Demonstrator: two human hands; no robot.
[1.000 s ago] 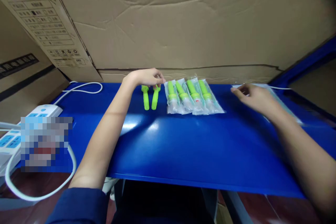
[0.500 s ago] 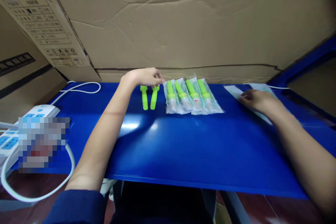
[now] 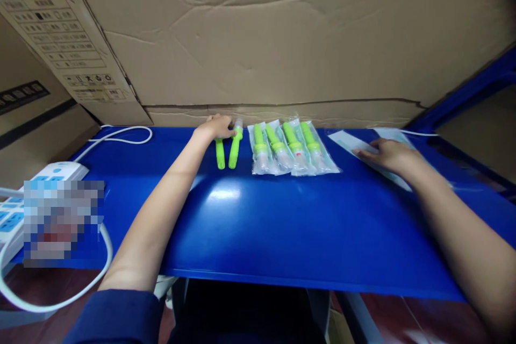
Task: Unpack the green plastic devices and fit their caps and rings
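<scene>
A person works bare-handed at a blue table [image 3: 282,226], the left hand [image 3: 217,127] at the far edge and the right hand [image 3: 393,156] reaching in from the other side. The left hand covers the far end of one green tool [image 3: 220,154], its fingers bent; whether they grip it cannot be told from this angle. Just beside it, to the right, lies a second green tool [image 3: 235,149], its clear head pointing away from the person. Next along the table, four bagged green tools [image 3: 296,148] lie side by side in clear wrapping, their handles toward the back and clear heads toward the front. Farther right, the right hand lies over a pale flat bag [image 3: 345,142], thumb across its surface; whether the fingers pinch it is unclear. Another pale bag [image 3: 397,134] shows behind that hand. A cardboard panel [image 3: 258,43] rises along the back of the table, while a white power strip [image 3: 66,170] and a looped white cable [image 3: 139,128] sit at the left, beside a patch blurred into squares.
</scene>
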